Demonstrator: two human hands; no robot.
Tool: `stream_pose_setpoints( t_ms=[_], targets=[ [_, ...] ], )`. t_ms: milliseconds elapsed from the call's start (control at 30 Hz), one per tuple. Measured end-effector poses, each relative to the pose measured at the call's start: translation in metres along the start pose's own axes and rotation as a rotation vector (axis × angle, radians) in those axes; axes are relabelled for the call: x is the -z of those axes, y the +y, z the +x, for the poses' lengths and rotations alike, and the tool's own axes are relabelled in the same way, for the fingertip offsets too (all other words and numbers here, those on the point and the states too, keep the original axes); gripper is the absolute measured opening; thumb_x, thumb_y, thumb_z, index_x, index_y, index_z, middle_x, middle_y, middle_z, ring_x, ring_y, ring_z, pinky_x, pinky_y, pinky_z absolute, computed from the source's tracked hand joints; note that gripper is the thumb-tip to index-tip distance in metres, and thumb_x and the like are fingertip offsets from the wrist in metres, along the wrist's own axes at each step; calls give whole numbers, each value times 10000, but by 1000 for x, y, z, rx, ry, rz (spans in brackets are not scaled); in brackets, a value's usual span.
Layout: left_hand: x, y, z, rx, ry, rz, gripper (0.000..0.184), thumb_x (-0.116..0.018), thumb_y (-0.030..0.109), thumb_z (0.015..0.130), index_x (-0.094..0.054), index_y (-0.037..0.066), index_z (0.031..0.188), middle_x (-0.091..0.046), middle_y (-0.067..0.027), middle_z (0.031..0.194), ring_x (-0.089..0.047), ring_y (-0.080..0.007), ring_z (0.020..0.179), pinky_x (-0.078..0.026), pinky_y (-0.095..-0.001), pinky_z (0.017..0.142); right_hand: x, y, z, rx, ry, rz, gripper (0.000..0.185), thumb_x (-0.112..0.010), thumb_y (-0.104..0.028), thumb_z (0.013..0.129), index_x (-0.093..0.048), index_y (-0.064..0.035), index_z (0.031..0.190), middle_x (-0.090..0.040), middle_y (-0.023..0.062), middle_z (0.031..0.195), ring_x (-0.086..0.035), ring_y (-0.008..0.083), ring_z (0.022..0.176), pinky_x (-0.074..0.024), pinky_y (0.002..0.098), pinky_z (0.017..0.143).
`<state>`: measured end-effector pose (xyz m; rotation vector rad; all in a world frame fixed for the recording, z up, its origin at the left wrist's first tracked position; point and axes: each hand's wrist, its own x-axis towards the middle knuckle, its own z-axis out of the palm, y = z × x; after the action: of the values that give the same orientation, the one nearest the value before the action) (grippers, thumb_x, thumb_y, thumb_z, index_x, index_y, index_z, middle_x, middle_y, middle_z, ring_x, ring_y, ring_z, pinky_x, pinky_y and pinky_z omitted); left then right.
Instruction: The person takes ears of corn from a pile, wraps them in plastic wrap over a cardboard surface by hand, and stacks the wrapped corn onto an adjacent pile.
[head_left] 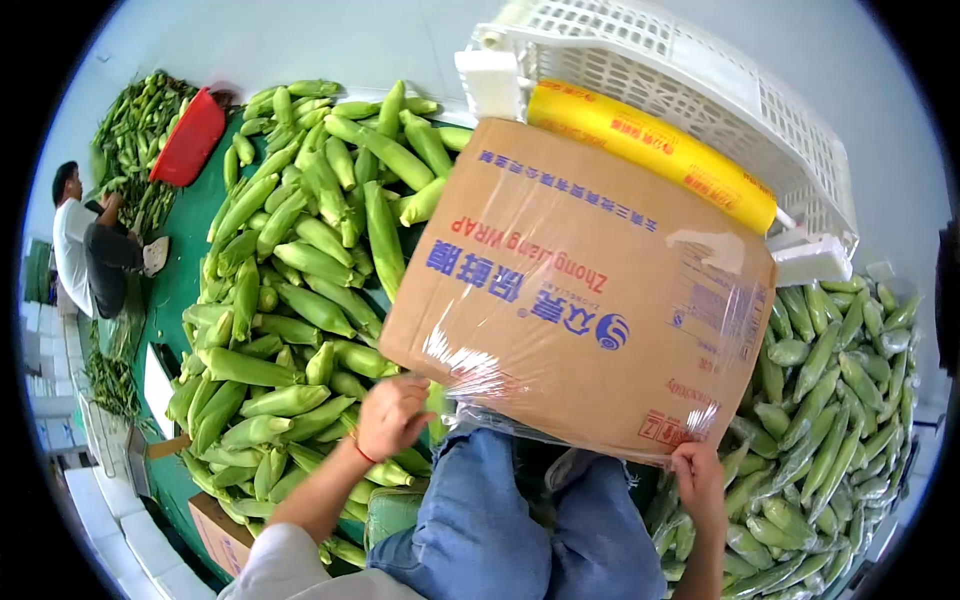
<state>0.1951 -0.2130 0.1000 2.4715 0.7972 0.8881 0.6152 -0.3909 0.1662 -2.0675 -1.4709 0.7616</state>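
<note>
A brown cardboard box (450, 210) with printed lettering lies in front of my knees as a flat surface. Clear plastic wrap (480, 372) stretches over it, glossy and slightly creased near the front edge. At the box's far side lies a yellow printed roll (650, 150), held between white end blocks. My left hand (392, 415) is closed at the near left corner, fingers pinched at the wrap's edge. At the near right corner my right hand (698, 482) also pinches the wrap. Corn in green husks (300, 260) is heaped beside my left arm.
Wrapped corn (800, 470) is piled on the right. A white plastic crate (700, 70) stands behind the roll. At far left a person (90, 240) sits near a red basin (188, 138) and more greens. A small cardboard carton (220, 535) sits at lower left.
</note>
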Motion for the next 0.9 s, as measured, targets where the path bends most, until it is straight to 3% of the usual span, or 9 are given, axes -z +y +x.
stream_pose_setpoints(
  t_ms=[67,200,300,400,533,667,767,833,900],
  targets=[
    [-52,15,-65,738,101,-8,441,-746,68,740,-482,8,1088,-535,-197,1072,-557,-364,943,-483,-400,806,-10,-3,-1,-3,14,14,33,-578,-51,864,-581,-21,875,-594,108,777,-567,272,752,-447,366,738],
    [-161,-35,-146,1376,-138,-130,887,-736,415,767,-245,-15,1368,-461,-355,1257,-487,-475,1161,-432,-471,963,-13,-3,5,-63,14,51,79,-541,-78,898,-571,-12,865,-582,122,771,-563,282,741,-447,361,725],
    [-151,-39,-146,1300,-187,-174,878,-713,395,802,-210,4,1405,-521,-353,1214,-548,-487,1093,-465,-476,924,-14,7,3,-84,1,64,91,-539,-85,900,-569,-7,867,-585,139,778,-569,296,742,-455,376,726],
    [-109,-26,-146,1305,174,-359,536,-625,311,902,-435,3,1297,-598,-215,1183,-602,-331,1048,-473,-382,905,-12,-7,4,-113,-5,55,98,-540,-93,900,-570,-3,873,-591,157,796,-579,314,755,-461,387,729],
    [-5,22,-74,1424,551,-584,491,-467,214,993,-327,-3,1411,-529,-143,1249,-513,-213,1122,-425,-322,965,-14,-14,5,-134,25,19,85,-546,-83,890,-575,-4,900,-602,165,812,-593,334,777,-467,397,729],
    [44,47,46,455,74,-178,717,-738,99,704,-448,6,1353,-552,-168,1212,-562,-304,1054,-460,-384,900,-17,-25,7,-23,80,-186,83,-564,-109,886,-585,-30,898,-614,160,807,-597,355,793,-466,435,712],
    [11,80,158,-188,-168,185,594,-783,211,625,-626,214,1198,-597,-88,1150,-571,-290,989,-493,-396,810,-20,-38,0,2,110,-380,84,-577,-136,882,-592,-55,898,-620,152,795,-599,363,779,-465,459,680],
    [-25,84,184,-316,-258,171,555,-748,227,671,-625,270,1210,-604,-53,1145,-585,-258,960,-505,-360,752,-7,-51,-3,28,56,-410,62,-582,-123,884,-578,-63,898,-634,149,810,-616,355,778,-480,453,667],
    [-42,83,203,-287,-437,106,533,-737,241,691,-626,268,1212,-610,-47,1139,-590,-252,962,-506,-353,745,13,-55,-12,-137,45,350,124,-585,-109,900,-547,-43,997,-656,155,900,-642,334,883,-502,412,786]
  ],
)
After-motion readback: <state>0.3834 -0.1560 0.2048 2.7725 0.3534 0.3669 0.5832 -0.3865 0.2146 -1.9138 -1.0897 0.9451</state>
